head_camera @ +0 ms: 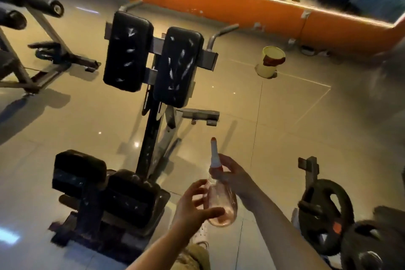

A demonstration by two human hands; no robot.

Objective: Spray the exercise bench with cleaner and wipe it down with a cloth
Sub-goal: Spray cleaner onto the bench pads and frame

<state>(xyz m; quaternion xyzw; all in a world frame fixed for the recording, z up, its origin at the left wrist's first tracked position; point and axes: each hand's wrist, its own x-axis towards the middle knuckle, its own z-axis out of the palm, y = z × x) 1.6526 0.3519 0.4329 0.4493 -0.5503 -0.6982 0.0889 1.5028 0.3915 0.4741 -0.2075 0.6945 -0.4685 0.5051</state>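
The black padded exercise bench [153, 61], its two upper pads scuffed white, stands on the glossy tiled floor [274, 116]. Nearer, the left hand [192, 206] reaches with fingers spread, its grip loose just beside the clear pinkish plastic spray bottle [221, 201]. The right hand [232, 173] grips the bottle's neck, white nozzle pointing up toward the bench.
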